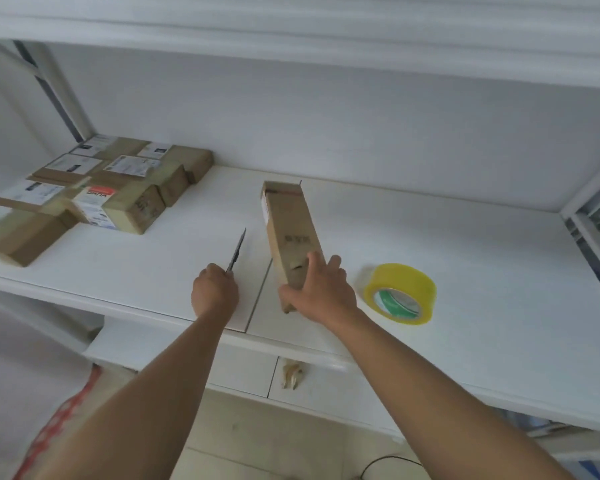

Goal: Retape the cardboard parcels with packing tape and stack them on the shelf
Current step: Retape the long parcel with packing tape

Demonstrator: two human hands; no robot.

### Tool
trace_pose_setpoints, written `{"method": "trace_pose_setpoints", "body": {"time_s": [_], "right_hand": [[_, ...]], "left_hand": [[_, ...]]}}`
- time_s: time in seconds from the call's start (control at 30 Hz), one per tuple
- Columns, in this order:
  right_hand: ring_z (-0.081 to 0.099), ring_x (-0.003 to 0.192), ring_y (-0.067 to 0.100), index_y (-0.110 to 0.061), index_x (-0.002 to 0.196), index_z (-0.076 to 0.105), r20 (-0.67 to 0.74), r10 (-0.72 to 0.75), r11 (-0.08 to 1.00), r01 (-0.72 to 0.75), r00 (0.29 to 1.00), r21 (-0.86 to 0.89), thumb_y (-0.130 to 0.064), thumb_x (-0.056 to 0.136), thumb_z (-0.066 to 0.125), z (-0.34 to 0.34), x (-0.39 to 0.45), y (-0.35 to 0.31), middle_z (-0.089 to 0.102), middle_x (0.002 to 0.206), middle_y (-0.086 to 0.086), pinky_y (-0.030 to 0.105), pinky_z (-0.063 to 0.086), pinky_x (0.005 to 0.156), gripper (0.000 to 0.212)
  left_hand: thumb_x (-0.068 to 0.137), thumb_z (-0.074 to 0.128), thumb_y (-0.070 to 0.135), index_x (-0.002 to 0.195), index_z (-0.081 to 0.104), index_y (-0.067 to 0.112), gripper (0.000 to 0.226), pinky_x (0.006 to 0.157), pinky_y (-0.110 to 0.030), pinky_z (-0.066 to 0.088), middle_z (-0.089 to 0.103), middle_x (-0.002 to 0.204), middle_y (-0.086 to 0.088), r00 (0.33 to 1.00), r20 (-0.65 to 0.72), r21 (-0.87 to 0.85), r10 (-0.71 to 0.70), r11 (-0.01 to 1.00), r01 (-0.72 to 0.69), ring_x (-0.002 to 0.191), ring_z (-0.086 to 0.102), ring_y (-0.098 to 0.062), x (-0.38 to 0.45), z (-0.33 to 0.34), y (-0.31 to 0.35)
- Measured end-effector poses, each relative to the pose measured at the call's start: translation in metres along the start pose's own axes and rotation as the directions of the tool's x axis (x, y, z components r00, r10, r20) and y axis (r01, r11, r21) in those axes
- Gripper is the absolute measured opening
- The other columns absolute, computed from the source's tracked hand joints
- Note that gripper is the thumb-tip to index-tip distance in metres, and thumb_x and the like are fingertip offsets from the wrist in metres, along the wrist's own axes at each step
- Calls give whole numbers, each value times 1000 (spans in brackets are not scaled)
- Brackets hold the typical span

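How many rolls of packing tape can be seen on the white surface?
1. The yellow tape roll lies on the white shelf surface, right of the parcel that the right hand holds. Others may be hidden.

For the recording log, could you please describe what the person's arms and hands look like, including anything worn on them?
Both arms are bare as far up as the view shows, with no sleeves in sight. The left hand and right hand are bare too: no gloves, and no watch, bracelet or ring visible.

Bright, soft daylight; edges bowed, perhaps slightly blurred.
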State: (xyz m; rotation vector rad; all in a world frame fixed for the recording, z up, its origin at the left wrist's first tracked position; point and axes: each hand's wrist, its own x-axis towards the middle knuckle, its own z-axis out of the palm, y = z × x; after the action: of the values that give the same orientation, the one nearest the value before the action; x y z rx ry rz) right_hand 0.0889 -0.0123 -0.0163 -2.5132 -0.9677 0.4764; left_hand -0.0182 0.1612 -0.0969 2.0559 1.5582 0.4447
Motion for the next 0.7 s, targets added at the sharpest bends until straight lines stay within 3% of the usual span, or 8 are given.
{"method": "trace_pose_setpoints", "body": {"time_s": [0.2,0.3,0.37,0.47,0.57,0.63,0.7], "right_hand": [[39,110,30,-19,136,28,22,16,995,-14,1000,-101,-64,74,65,32,-1,-14,30,124,8,36,39,71,84],[39,113,30,-20,138,26,15,21,991,-19,1000,-134,-69,73,66,40,1,-16,30,128,9,36,39,72,91],[38,115,31,-20,140,24,20,20,988,-17,1000,-156,-75,73,64,44,2,-16,29,130,10,37,41,73,96],[38,117,31,-21,142,24,36,4,977,4,999,-213,-86,75,49,43,3,-15,30,131,11,40,43,80,97],[36,127,36,-18,143,32,-18,-114,932,101,993,-349,-72,92,31,19,9,-4,34,140,15,47,37,98,74],[28,136,35,-17,143,35,-66,-166,904,125,984,-410,-59,97,32,-7,16,10,31,148,16,51,25,110,62],[26,139,35,-17,143,36,-63,-128,872,81,990,-483,-56,96,38,-36,27,28,32,149,14,53,18,114,61]], "left_hand": [[99,54,32,102,57,7,26,90,-44,47,63,110,-15,998,64,20,9,1000,-11,105,56,-35,-1,-4,-18],[96,60,38,115,55,8,36,94,-44,43,58,121,-15,996,84,-7,4,1000,-4,113,51,-36,-5,-8,-14],[96,61,38,126,51,8,43,96,-45,41,53,126,-17,999,12,-54,41,998,-40,117,48,-37,-14,-10,-6],[97,56,37,125,53,9,39,90,-44,45,54,122,-13,982,-78,-199,171,963,-184,112,51,-32,-36,-8,11],[93,59,49,132,50,16,52,96,-45,46,48,129,-7,966,28,-274,257,931,-240,123,46,-26,-57,-6,31],[87,64,56,141,44,21,67,106,-48,40,39,138,-8,949,155,-219,274,946,-237,132,34,-26,-66,-3,44],[88,63,51,141,41,24,63,105,-45,38,32,142,-6,934,252,-177,252,961,-212,133,30,-27,-69,0,55]]}}
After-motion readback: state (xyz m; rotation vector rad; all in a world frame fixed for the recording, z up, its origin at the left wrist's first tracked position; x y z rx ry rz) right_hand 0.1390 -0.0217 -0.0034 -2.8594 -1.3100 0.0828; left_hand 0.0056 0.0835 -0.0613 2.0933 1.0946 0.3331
